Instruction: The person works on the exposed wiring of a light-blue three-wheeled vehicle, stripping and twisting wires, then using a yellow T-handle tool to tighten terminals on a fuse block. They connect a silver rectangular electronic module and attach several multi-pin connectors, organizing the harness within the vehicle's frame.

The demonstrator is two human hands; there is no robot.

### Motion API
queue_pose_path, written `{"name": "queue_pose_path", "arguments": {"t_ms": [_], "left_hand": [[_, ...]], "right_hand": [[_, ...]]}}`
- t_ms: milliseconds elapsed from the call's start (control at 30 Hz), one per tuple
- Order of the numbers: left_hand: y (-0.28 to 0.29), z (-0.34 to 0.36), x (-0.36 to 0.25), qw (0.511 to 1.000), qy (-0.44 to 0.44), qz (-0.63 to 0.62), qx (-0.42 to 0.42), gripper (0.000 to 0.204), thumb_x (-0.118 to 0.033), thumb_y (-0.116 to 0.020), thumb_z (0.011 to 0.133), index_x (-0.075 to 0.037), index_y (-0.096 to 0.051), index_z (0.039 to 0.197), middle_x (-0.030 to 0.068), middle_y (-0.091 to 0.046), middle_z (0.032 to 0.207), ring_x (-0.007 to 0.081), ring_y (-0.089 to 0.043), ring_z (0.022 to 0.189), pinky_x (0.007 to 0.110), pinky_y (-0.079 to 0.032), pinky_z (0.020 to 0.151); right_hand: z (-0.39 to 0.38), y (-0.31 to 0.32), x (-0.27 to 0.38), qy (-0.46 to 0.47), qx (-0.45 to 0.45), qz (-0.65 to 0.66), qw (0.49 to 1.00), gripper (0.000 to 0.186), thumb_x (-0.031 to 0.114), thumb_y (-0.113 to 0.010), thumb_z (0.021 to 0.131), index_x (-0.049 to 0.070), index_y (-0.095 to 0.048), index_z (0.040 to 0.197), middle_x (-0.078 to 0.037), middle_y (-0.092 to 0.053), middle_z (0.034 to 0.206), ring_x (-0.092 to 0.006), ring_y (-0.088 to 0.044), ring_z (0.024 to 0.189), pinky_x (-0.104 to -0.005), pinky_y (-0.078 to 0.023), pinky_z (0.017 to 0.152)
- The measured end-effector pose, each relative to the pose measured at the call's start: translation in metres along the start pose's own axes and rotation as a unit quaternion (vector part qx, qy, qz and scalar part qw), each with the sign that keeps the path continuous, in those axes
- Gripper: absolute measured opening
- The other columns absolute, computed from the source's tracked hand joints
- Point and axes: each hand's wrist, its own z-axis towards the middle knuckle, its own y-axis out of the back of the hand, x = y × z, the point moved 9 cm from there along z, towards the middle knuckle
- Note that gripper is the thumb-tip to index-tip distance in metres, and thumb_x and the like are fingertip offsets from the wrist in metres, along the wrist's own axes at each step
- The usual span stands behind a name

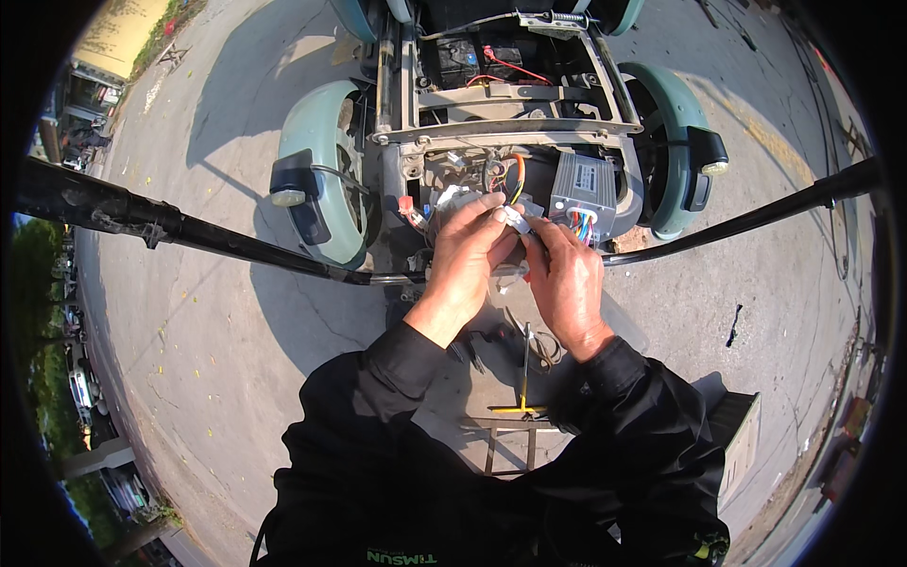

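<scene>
In front of me, over the rear frame of a vehicle, my left hand [458, 269] and my right hand [570, 282] meet, closed on a small white wire connector [516, 219]. My left thumb and fingers pinch one side of it; the right fingers grip the other. Just beyond the fingertips, yellow and orange wires [518, 180] curve up from the bay. A finned silver controller box [584, 181] lies to the right of my hands, with a bundle of coloured wires [584, 225] at its near end. Fingers hide part of the connector.
A black bar [255, 248] crosses in front of the bay. Pale green fenders [326, 170] with lamps flank the frame. Batteries [463, 61] with red cables sit farther forward. Below my hands lie a yellow-handled T-shaped tool [520, 408] and a coiled cable [546, 350].
</scene>
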Motion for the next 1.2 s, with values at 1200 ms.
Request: {"name": "queue_pose_path", "arguments": {"t_ms": [1200], "left_hand": [[-0.009,0.002,-0.017,0.990,0.036,0.136,0.021,0.022,-0.014,-0.067,0.100,-0.003,-0.066,0.120,0.0042,-0.068,0.104,0.0145,-0.069,0.093,0.029,-0.057,0.081]], "right_hand": [[0.007,-0.003,-0.001,0.029,-0.050,0.048,0.997,0.021,0.011,-0.075,0.091,-0.001,-0.073,0.107,-0.017,-0.070,0.085,-0.0354,-0.069,0.071,-0.0407,-0.054,0.066]]}}
